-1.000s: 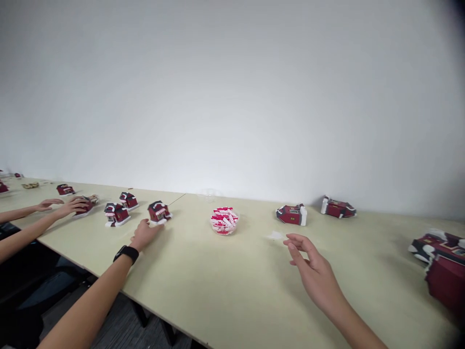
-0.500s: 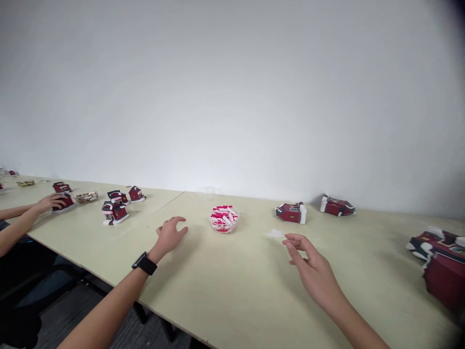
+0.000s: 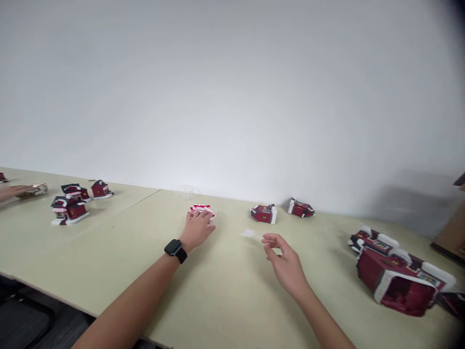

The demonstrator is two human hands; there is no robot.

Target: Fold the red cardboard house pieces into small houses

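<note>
My left hand (image 3: 198, 229), with a black watch (image 3: 176, 250) on its wrist, lies over a small clear bowl (image 3: 213, 213) of red-and-white striped pieces (image 3: 201, 208). Its fingers are spread and hide most of the bowl; I cannot tell whether they touch the pieces. My right hand (image 3: 286, 261) hovers above the table, fingers curved, with a gap between thumb and fingers and nothing visible in them. Just left of its fingertips is a small whitish translucent patch (image 3: 249, 233) on the table. Behind it, a dark red toy house (image 3: 264, 214) with white trim lies on its side.
Another red house (image 3: 301, 207) lies by the wall. At right are more tipped houses, one with its hollow base (image 3: 407, 294) facing me, and a brown box (image 3: 452, 232). Several houses (image 3: 70, 211) stand at left. Another person's hand (image 3: 14, 192) is at the far left.
My left hand has moved right onto the bowl of striped pieces. The view has swung right, so the houses sit further left and the box has come in. My right hand keeps its curved pose.
</note>
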